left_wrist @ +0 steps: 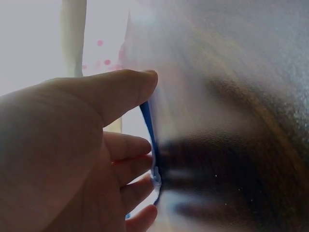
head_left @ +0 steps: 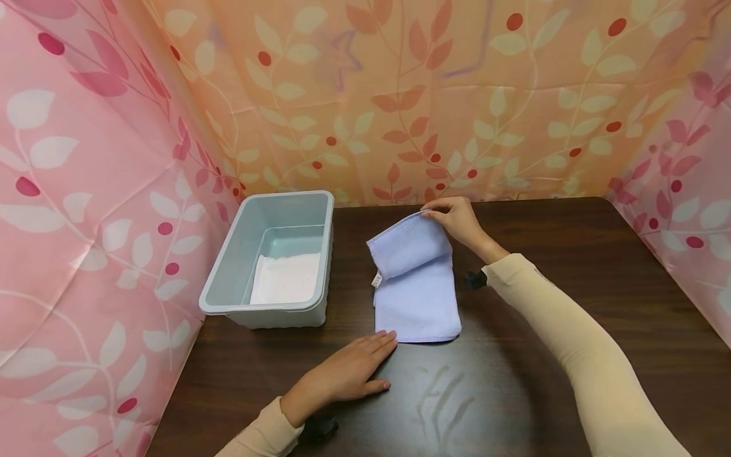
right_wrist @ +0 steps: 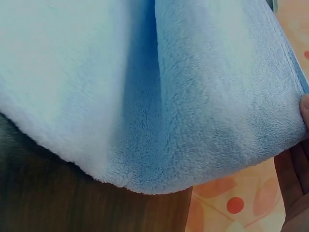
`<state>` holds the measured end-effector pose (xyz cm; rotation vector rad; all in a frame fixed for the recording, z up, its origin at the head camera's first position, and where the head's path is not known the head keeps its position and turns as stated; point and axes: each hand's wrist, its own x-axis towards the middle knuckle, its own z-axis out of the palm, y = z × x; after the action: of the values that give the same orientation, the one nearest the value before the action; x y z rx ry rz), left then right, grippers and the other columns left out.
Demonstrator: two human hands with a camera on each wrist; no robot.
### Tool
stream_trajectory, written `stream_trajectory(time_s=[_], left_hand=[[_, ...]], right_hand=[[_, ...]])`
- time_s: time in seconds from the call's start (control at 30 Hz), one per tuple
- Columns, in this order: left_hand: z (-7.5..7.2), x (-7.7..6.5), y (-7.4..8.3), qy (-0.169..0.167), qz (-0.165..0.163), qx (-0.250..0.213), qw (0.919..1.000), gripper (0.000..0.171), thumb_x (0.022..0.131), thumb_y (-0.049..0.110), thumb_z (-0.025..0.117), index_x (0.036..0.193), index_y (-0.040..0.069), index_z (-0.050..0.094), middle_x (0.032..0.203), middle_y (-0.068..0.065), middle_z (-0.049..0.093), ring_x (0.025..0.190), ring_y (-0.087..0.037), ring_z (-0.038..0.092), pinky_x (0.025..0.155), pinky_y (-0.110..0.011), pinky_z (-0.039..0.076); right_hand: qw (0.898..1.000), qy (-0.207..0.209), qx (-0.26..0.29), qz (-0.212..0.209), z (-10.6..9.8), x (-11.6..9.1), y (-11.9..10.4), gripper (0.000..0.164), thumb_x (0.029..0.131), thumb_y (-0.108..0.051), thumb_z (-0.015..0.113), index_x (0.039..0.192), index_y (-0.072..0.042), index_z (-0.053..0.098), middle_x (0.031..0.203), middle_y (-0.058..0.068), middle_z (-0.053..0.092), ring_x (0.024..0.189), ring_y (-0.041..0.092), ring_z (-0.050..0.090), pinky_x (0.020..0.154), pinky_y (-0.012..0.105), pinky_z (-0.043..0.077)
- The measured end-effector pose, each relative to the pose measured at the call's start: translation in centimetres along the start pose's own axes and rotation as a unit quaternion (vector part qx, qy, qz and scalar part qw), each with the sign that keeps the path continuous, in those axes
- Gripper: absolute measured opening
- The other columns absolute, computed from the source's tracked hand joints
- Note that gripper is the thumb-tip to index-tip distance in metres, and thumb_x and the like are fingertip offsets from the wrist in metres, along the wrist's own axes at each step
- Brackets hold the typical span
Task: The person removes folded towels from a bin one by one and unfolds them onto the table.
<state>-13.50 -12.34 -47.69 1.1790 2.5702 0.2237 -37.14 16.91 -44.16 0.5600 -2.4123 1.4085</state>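
A lavender towel (head_left: pixel 415 301) lies on the dark table, its far part lifted and folded over toward the near side. A small white tag (head_left: pixel 377 279) sticks out at its left edge. My right hand (head_left: pixel 459 223) pinches the towel's far right corner between thumb and fingers. In the right wrist view the fluffy towel (right_wrist: pixel 207 106) curves up to the fingers (right_wrist: pixel 305 108) at the right edge. My left hand (head_left: pixel 349 373) rests flat on the table with straight fingers, the fingertips at the towel's near left corner. The left wrist view shows the left hand (left_wrist: pixel 96 140) with spread thumb.
To the left stands a grey-blue plastic bin (head_left: pixel 265 309) with a white folded cloth (head_left: pixel 285 279) inside. Flowered fabric (head_left: pixel 400 101) hangs behind the table (head_left: pixel 571 254) and at both sides. Faint smear marks show on the near tabletop.
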Motion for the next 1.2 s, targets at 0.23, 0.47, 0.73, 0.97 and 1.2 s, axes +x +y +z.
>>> stream_trajectory(time_s=[0.23,0.47,0.73,0.97,1.2], left_hand=[[-0.2,0.0,0.1,-0.003,-0.005,-0.001,1.0000,0.070,0.099,0.042,0.056,0.155,0.009,0.031,0.164,-0.005,0.031,0.152,-0.022,0.031,0.121,-0.042,0.033],[-0.3,0.0,0.0,-0.007,-0.012,-0.002,0.9999,0.070,0.099,0.043,0.056,0.155,0.010,0.031,0.164,-0.004,0.030,0.152,-0.021,0.030,0.121,-0.042,0.033],[-0.3,-0.1,0.1,-0.010,-0.008,0.001,0.9999,0.070,0.099,0.044,0.055,0.156,0.011,0.031,0.164,-0.004,0.029,0.152,-0.021,0.031,0.121,-0.042,0.034],[-0.4,-0.2,0.3,-0.012,-0.008,0.003,0.9999,0.071,0.099,0.046,0.055,0.156,0.011,0.030,0.164,-0.003,0.028,0.152,-0.021,0.030,0.121,-0.042,0.034],[-0.2,-0.3,0.2,-0.009,-0.007,0.013,0.9998,0.071,0.099,0.046,0.054,0.156,0.011,0.030,0.164,-0.003,0.028,0.152,-0.020,0.030,0.120,-0.041,0.034]], right_hand=[[1.000,0.023,-0.016,0.011,0.7,1.3,1.5,0.014,0.084,-0.020,0.079,0.093,-0.010,0.081,0.095,0.011,0.078,0.090,0.010,0.069,0.076,0.012,0.050],[0.998,0.029,-0.050,0.035,2.3,2.5,3.2,0.013,0.083,-0.017,0.080,0.093,-0.008,0.080,0.098,0.013,0.078,0.093,0.019,0.068,0.079,0.017,0.049],[0.991,0.010,-0.103,0.085,2.4,2.7,5.3,0.016,0.087,-0.015,0.076,0.099,-0.004,0.078,0.105,0.017,0.075,0.095,0.028,0.064,0.084,0.041,0.052],[0.988,-0.010,-0.119,0.100,1.6,3.2,5.9,0.026,0.088,-0.011,0.074,0.111,0.000,0.074,0.109,0.022,0.072,0.096,0.032,0.061,0.087,0.044,0.050],[0.979,-0.032,-0.183,0.086,1.2,4.0,5.4,0.025,0.091,-0.008,0.070,0.114,0.001,0.071,0.105,0.023,0.066,0.098,0.036,0.061,0.089,0.049,0.052]])
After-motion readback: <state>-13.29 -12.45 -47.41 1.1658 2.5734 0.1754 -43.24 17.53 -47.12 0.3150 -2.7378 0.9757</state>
